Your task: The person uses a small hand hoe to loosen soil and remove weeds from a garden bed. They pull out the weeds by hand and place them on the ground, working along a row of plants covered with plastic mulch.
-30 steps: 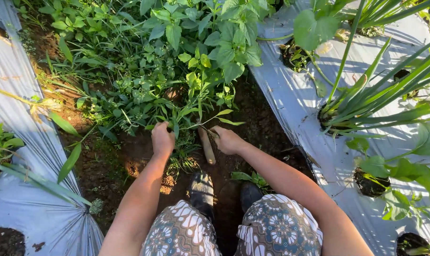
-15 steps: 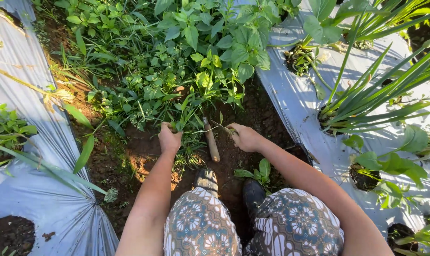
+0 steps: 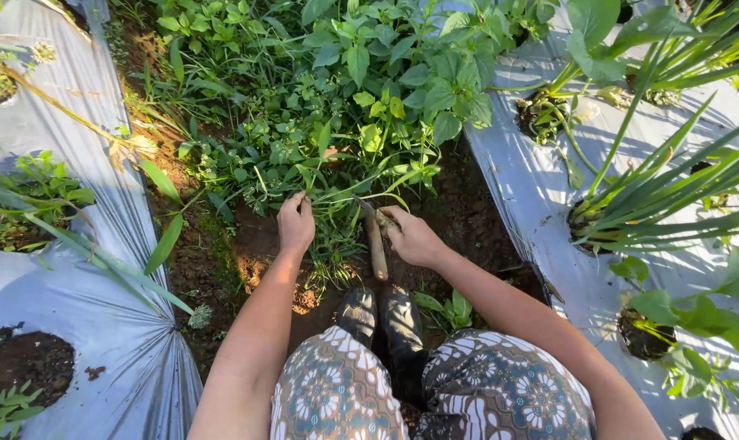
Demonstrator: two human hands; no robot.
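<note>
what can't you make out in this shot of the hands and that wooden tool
Head view only:
- Working end of the wooden-handled tool: buried among weeds and soil.
- Fingertips of the left hand: curled into the weed stems, so the exact grip is hidden.
- Right hand: palm faces down, so contact with the tool is unclear.
- Boots: partly covered by patterned trousers.

Bare arms, floral-patterned trousers (image 3: 434,391) (brown, white), dark boots (image 3: 381,314).

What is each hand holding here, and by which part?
Left hand grips a bunch of weeds near their base; right hand holds a wooden-handled tool near the handle's top.
</note>
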